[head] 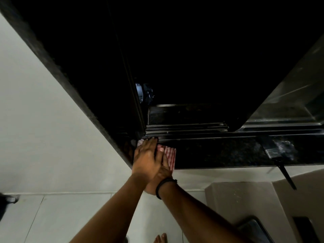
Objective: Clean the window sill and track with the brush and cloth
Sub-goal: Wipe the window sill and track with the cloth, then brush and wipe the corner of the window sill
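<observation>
Dark granite window sill (219, 153) runs under the open window, metal track (185, 129) along its far edge. Your left hand (146, 155) lies flat, fingers extended, stacked over your right hand (162, 170), both pressing the red-checked cloth (171, 156) onto the sill's left corner, right by the track end. Right hand's mostly covered; looks flat on the cloth too. Brush (277, 155) sits on the sill well to the right, handle overhanging the front edge.

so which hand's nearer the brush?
Right. The right hand lies under the left hand on the cloth at the sill's left corner; the brush lies far right.
</observation>
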